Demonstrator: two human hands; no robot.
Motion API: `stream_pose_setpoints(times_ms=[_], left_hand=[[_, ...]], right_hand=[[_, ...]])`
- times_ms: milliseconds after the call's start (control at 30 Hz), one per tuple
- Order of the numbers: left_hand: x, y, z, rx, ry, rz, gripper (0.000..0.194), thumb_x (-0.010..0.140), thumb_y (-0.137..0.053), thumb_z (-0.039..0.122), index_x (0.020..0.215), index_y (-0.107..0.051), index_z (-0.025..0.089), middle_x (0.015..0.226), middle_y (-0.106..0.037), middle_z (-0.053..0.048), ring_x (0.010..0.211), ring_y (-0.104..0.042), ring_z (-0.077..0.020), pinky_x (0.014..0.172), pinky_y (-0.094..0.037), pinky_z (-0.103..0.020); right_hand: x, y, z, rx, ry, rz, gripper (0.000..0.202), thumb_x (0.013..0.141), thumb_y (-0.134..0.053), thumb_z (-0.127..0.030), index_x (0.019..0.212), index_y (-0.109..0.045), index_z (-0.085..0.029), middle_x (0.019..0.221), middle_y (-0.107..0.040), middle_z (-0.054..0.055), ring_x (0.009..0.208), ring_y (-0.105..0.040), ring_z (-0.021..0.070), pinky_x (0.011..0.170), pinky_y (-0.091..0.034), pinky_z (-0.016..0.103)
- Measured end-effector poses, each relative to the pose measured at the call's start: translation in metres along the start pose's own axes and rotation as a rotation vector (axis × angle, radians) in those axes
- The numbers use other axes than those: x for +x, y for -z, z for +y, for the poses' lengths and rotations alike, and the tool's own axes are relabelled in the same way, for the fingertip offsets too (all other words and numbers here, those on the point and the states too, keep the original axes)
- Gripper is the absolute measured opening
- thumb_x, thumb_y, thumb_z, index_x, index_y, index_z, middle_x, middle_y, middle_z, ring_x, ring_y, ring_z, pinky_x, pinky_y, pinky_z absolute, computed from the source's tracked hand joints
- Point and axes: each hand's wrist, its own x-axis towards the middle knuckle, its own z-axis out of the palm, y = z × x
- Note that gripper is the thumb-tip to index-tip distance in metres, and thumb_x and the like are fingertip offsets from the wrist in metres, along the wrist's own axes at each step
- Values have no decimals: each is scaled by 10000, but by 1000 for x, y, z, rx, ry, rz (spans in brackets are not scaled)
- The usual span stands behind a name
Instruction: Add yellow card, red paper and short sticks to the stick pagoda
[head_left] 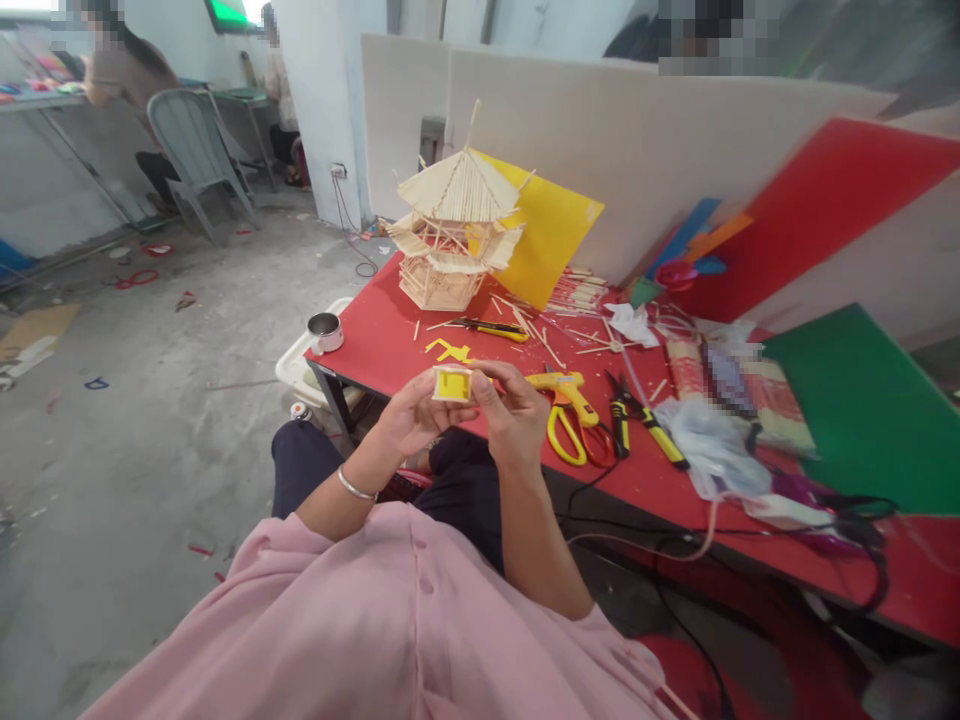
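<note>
A small yellow piece with pale wooden edges (452, 386) is held between my two hands, over the front edge of the red table (375, 340). My left hand (409, 415) grips its left side, with a bangle on the wrist. The fingers and thumb of my right hand (514, 410) are closed on its right side. Just beyond lie cut yellow scraps (450, 350) and a yellow-black cutter knife (491, 328). A pagoda-like model of thin sticks (457, 230) stands behind them. Near my right hand lies a yellow glue gun (570, 392).
Yellow-handled scissors (566, 437), pliers (621, 415), loose sticks and a plastic bag (712, 450) lie on the right. A metal cup (325, 332) stands at the left corner. Cables hang over the front edge. Two people are at the back left.
</note>
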Motion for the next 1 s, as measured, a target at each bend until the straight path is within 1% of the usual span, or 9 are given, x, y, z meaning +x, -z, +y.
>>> stream_pose_setpoints(times_ms=[233, 467, 667, 733, 833, 900, 1000], left_hand=[[0, 3, -1, 33, -29, -30, 247, 863, -698, 321, 1005, -732, 121, 902, -773, -99, 805, -739, -224, 772, -589, -347], [1, 5, -3, 42, -39, -47, 271, 838, -734, 326, 1020, -735, 124, 920, -775, -98, 818, -741, -223, 783, -592, -348], [1, 6, -3, 38, -47, -74, 343, 759, -816, 340, 1014, -744, 122, 911, -775, -84, 811, -738, -217, 772, -598, -335], [1, 6, -3, 44, -51, -73, 339, 760, -815, 345, 1015, -745, 132, 911, -773, -79, 811, -734, -210, 770, -595, -330], [1, 6, -4, 66, -73, -75, 340, 758, -817, 356, 1018, -745, 149, 943, -772, -76, 824, -728, -204, 776, -587, -324], [0, 5, -5, 85, -90, -88, 371, 731, -843, 373, 1016, -749, 156, 976, -771, -78, 850, -728, -208, 778, -580, -314], [-1, 4, -5, 114, -100, -103, 431, 691, -873, 406, 1020, -752, 156, 982, -769, -86, 867, -725, -213, 782, -570, -305]], right_hand=[[-1, -1, 3, -3, -12, 23, 165, 844, -761, -407, 890, -783, -250, 910, -758, 26, 859, -709, 168, 727, -598, 297], [-1, -2, 1, 10, -8, 34, 155, 834, -768, -404, 873, -786, -256, 891, -752, 24, 834, -702, 165, 722, -595, 303], [-2, -2, 2, 35, 9, 36, 119, 841, -771, -379, 877, -786, -267, 890, -747, 14, 831, -696, 153, 737, -589, 294], [-2, -2, 2, 27, 5, 9, 142, 858, -751, -398, 904, -782, -268, 915, -744, 22, 865, -698, 161, 754, -593, 302], [-3, 0, 0, -3, 11, -41, 211, 863, -738, -431, 998, -768, -271, 1021, -731, 43, 953, -695, 184, 768, -600, 314], [-5, 0, -1, -18, 30, -72, 243, 857, -749, -420, 1058, -756, -283, 1086, -714, 45, 989, -686, 184, 786, -595, 312], [-6, 0, -1, -39, 42, -99, 242, 869, -741, -407, 1083, -750, -294, 1116, -700, 43, 995, -678, 177, 799, -581, 308]])
